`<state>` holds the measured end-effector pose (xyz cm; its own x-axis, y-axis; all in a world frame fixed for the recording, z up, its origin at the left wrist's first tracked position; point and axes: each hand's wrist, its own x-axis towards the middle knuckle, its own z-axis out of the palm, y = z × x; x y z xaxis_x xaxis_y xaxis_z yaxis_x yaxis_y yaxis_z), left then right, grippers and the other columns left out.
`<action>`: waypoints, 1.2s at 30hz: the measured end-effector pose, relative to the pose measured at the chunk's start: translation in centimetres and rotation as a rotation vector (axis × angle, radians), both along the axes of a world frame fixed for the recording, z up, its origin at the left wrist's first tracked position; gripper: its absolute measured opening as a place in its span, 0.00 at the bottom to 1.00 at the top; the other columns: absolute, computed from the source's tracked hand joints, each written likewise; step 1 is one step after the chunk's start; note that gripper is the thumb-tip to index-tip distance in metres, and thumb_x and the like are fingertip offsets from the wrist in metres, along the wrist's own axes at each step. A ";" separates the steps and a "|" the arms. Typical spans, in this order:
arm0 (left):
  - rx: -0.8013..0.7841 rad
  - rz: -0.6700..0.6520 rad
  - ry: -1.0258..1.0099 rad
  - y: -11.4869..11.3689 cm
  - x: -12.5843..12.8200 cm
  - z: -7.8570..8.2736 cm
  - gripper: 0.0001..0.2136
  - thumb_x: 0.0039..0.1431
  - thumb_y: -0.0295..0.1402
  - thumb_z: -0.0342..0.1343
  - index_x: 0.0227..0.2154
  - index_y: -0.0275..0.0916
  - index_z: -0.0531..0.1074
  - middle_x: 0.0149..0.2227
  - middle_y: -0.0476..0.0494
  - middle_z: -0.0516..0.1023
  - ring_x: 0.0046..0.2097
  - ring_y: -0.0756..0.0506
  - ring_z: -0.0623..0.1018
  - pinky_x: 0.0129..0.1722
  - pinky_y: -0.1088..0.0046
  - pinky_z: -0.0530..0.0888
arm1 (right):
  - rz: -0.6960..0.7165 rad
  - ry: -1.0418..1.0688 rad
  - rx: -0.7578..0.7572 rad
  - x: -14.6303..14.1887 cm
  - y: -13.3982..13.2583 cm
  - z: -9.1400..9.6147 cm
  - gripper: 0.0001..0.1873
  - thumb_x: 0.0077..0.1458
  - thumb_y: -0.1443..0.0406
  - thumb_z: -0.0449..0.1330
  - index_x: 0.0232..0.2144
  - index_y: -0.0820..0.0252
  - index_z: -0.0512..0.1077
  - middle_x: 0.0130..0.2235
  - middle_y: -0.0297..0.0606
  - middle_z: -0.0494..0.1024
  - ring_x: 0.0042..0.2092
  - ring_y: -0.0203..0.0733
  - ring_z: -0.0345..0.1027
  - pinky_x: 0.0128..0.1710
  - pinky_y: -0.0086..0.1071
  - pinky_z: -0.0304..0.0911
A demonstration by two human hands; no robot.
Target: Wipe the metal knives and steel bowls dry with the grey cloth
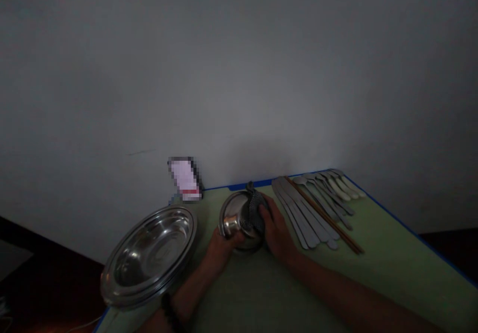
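Note:
My left hand (223, 246) is closed on the near left rim of a shiny steel bowl (232, 217), its thumb lying along the near side. The bowl is tilted above the table. My right hand (275, 228) is closed on a dark, patterned cloth (254, 214) and presses it against the bowl's right side. Part of the cloth stands up past the far rim. The fingertips of both hands are partly hidden behind the bowl and the cloth.
Large oval steel basins (149, 258) are stacked at the table's left edge. A phone (185, 177) leans on the wall. On the right lie flat metal utensils (302, 213), wooden chopsticks (328, 218) and several spoons (336, 186). The pale green table (388, 263) has a blue edge.

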<state>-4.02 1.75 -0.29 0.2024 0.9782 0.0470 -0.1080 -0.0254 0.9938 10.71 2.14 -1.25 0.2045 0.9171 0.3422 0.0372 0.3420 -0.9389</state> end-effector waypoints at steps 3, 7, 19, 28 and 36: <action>0.048 0.004 0.132 0.0 0.1 0.9 0.25 0.33 0.49 0.67 0.33 0.36 0.78 0.37 0.41 0.82 0.41 0.38 0.79 0.44 0.65 0.73 | -0.013 0.026 -0.025 0.2 0.3 0.2 0.19 0.59 0.57 0.47 0.47 0.60 0.66 0.49 0.41 0.72 0.51 0.41 0.65 0.54 0.35 0.57; -0.088 0.225 0.196 0.4 0.4 1.3 0.26 0.44 0.56 0.56 0.30 0.35 0.78 0.32 0.39 0.82 0.38 0.37 0.79 0.40 0.65 0.74 | -0.036 0.034 -0.056 0.0 0.4 0.1 0.19 0.59 0.56 0.47 0.47 0.58 0.67 0.49 0.40 0.74 0.51 0.42 0.66 0.53 0.35 0.59; -0.082 0.349 0.076 -0.6 1.1 0.8 0.25 0.46 0.55 0.55 0.32 0.35 0.78 0.31 0.41 0.81 0.37 0.39 0.77 0.37 0.68 0.72 | -0.011 -0.065 -0.001 -0.2 0.2 -0.9 0.20 0.59 0.55 0.48 0.50 0.56 0.65 0.53 0.40 0.70 0.56 0.43 0.61 0.58 0.39 0.55; 0.158 0.128 0.185 -1.5 1.2 1.1 0.14 0.43 0.45 0.61 0.17 0.39 0.75 0.20 0.46 0.75 0.27 0.43 0.74 0.29 0.71 0.70 | 0.029 -0.005 -0.029 0.3 1.1 -1.0 0.24 0.59 0.51 0.42 0.44 0.57 0.70 0.45 0.41 0.76 0.48 0.46 0.68 0.51 0.41 0.61; 0.016 -0.028 0.148 -1.4 1.2 0.8 0.15 0.37 0.30 0.67 0.33 0.38 0.78 0.36 0.42 0.82 0.40 0.39 0.78 0.41 0.66 0.73 | 0.009 0.020 -0.018 0.2 0.7 -1.1 0.22 0.59 0.51 0.43 0.42 0.56 0.69 0.45 0.40 0.76 0.48 0.46 0.69 0.51 0.42 0.61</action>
